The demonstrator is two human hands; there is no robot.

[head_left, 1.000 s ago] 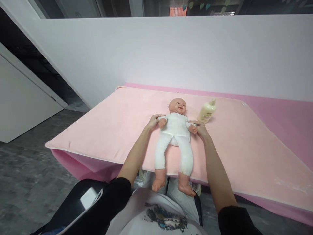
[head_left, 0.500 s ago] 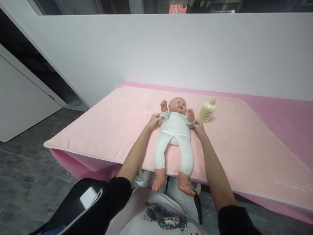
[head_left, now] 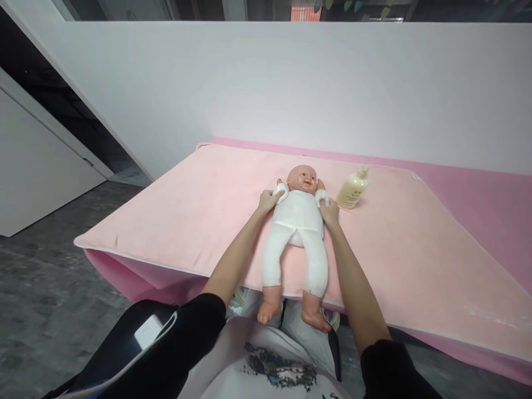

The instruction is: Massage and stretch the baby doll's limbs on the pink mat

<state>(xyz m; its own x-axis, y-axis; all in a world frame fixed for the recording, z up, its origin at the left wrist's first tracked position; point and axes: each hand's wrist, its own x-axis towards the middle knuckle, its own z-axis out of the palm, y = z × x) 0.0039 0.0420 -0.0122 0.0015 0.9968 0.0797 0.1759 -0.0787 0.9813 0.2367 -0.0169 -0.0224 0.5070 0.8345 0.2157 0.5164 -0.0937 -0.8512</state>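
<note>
A baby doll [head_left: 297, 221] in a white bodysuit lies on its back on a pale pink mat [head_left: 199, 216], head away from me, feet hanging over the near edge. My left hand [head_left: 268, 199] grips the doll's arm on the left side, which is raised beside its head. My right hand [head_left: 330, 209] grips the other arm, also raised next to the head. Both hands are closed round the white sleeves.
A cream lotion bottle [head_left: 351, 189] lies on the mat just right of the doll's head. The mat covers a pink table [head_left: 490, 199] against a white wall. Grey floor and a white door panel lie to the left.
The doll's arms went from down at its sides to raised beside its head. Both my hands moved up and inward with them.
</note>
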